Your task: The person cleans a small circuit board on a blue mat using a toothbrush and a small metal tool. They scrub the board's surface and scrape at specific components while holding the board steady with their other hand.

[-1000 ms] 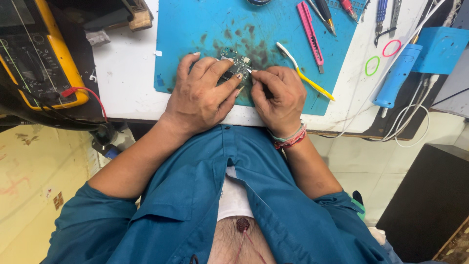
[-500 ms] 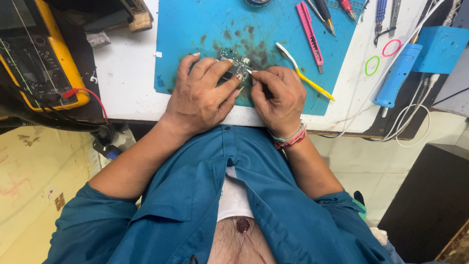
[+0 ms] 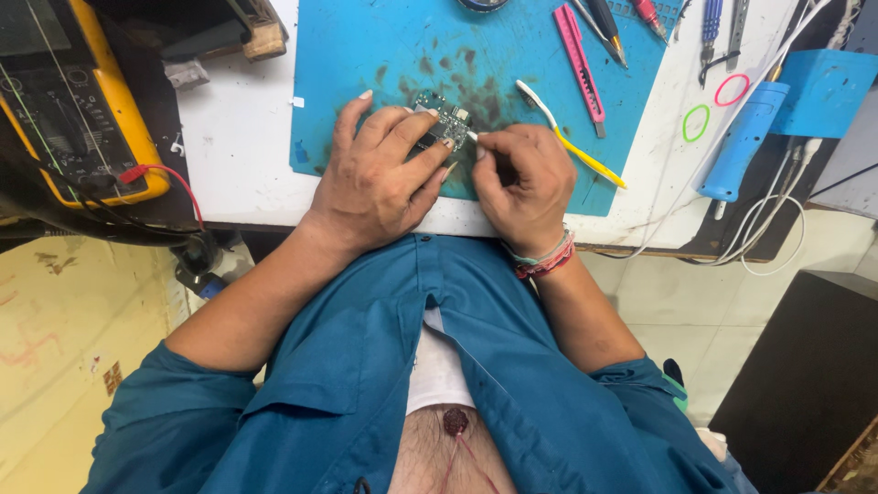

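Observation:
A small dark circuit board [image 3: 443,117] lies on a stained blue work mat [image 3: 384,55] at the table's near edge. My left hand [image 3: 380,178] lies over the board's near side, its fingers pressing it down onto the mat. Beside it, my right hand [image 3: 521,178] has its fingers pinched around a thin metal tool [image 3: 473,135] whose tip touches the board's right edge. Most of the tool is hidden inside the fist.
A white-and-yellow toothbrush [image 3: 567,137], a pink utility knife [image 3: 581,59] and several hand tools lie on the mat's right part. A yellow multimeter [image 3: 78,110] with a red lead sits at the left. A blue hot-air tool [image 3: 743,142] and white cables lie at the right.
My right hand has shifted slightly up and right against the board's edge. My left hand stays pressed on the board.

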